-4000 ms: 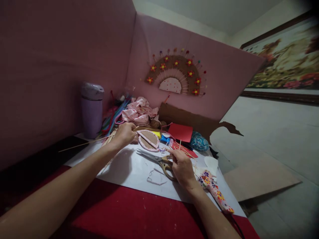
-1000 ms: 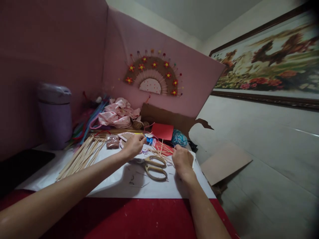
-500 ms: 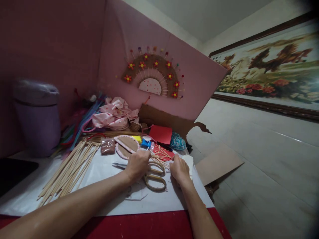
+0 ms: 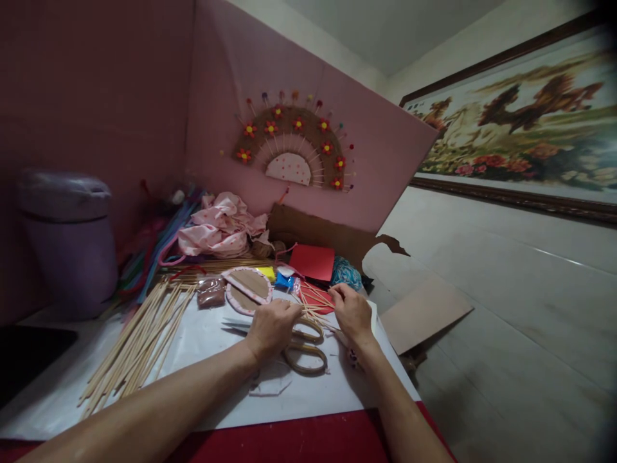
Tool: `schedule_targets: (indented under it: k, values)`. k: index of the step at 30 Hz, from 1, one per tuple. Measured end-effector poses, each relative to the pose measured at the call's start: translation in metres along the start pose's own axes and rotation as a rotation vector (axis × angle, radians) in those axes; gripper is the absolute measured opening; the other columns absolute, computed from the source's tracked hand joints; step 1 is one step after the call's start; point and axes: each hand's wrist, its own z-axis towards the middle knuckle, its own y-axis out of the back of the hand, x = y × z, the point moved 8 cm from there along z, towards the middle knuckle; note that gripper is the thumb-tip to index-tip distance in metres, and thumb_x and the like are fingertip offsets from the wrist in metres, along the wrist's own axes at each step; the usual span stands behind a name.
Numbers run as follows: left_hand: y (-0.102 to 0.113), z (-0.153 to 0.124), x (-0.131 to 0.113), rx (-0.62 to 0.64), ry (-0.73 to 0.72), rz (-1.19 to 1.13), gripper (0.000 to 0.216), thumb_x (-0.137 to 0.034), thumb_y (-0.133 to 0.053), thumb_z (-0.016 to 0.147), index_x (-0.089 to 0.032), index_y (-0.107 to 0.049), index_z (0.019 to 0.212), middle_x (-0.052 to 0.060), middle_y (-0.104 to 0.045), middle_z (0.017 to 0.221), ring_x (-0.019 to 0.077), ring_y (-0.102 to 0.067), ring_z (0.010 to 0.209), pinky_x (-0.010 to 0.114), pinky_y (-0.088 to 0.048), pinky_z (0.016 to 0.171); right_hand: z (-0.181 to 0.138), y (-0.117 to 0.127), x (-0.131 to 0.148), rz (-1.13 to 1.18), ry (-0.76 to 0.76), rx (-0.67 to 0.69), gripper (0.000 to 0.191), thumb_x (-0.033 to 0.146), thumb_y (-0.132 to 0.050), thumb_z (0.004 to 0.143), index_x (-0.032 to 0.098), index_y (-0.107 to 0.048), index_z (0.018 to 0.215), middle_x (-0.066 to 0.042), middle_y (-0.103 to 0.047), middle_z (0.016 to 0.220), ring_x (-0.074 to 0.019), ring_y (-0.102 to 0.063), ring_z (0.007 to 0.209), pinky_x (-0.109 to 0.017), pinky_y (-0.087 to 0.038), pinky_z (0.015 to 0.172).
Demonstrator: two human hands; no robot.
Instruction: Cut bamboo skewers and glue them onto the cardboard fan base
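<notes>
My left hand [image 4: 272, 328] rests curled on the white sheet [image 4: 212, 347], its fingers closed over short wooden sticks [image 4: 315, 307] next to the gold-handled scissors [image 4: 301, 350]. My right hand [image 4: 351, 312] is closed in a pinch on the same bundle of short sticks, which fan out over a red card [image 4: 318, 299]. A pink-edged brown fan piece [image 4: 248, 288] lies just beyond my left hand.
A long bundle of bamboo skewers [image 4: 139, 334] lies at the left. A purple lidded cup [image 4: 70, 241], pipe cleaners [image 4: 159, 241], pink cloth [image 4: 219, 228], red paper [image 4: 312, 260] and blue yarn [image 4: 346, 273] crowd the back. A decorated fan [image 4: 292, 148] hangs on the pink board. Cardboard [image 4: 424, 308] lies on the floor.
My left hand has moved right from the skewer pile to the scissors and short sticks. My right hand has stayed by the short sticks. The view has shifted left.
</notes>
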Motion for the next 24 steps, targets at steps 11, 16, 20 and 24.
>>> schedule_targets:
  k: [11, 16, 20, 24]
  values:
    - [0.026, -0.036, -0.064, -0.297, -0.665, -0.178, 0.019, -0.027, -0.046, 0.086, -0.018, -0.057, 0.073, 0.001, -0.055, 0.057, 0.0137, -0.049, 0.055, 0.027, -0.034, 0.049, 0.035, -0.06, 0.025, 0.119, 0.206, 0.362, 0.021, 0.02, -0.047, 0.084, 0.016, -0.061, 0.069, -0.002, -0.063, 0.065, -0.0123, -0.052, 0.061, -0.021, -0.031, 0.055]
    - [0.028, -0.039, -0.072, -0.326, -0.716, -0.166, 0.02, -0.027, -0.048, 0.085, -0.018, -0.051, 0.068, -0.001, -0.054, 0.057, 0.0136, -0.048, 0.054, 0.029, -0.032, 0.049, 0.017, -0.073, 0.046, 0.121, 0.317, 0.481, 0.009, 0.024, -0.057, 0.077, 0.017, -0.061, 0.074, 0.0, -0.061, 0.072, -0.0124, -0.051, 0.066, -0.021, -0.031, 0.057]
    - [0.024, -0.037, -0.069, -0.306, -0.694, -0.143, 0.022, -0.028, -0.047, 0.085, -0.018, -0.049, 0.066, -0.001, -0.054, 0.057, 0.0134, -0.049, 0.055, 0.03, -0.032, 0.048, 0.014, -0.078, 0.044, 0.07, 0.333, 0.528, 0.019, 0.029, -0.065, 0.069, 0.015, -0.06, 0.082, -0.005, -0.059, 0.085, -0.0159, -0.05, 0.074, -0.023, -0.032, 0.061]
    - [0.021, -0.036, -0.067, -0.291, -0.674, -0.127, 0.021, -0.027, -0.046, 0.085, -0.018, -0.051, 0.067, -0.001, -0.052, 0.055, 0.0132, -0.047, 0.052, 0.029, -0.03, 0.045, 0.019, -0.077, 0.028, 0.033, 0.295, 0.581, 0.016, 0.024, -0.057, 0.075, 0.013, -0.058, 0.085, -0.007, -0.059, 0.082, -0.016, -0.049, 0.071, -0.024, -0.031, 0.059]
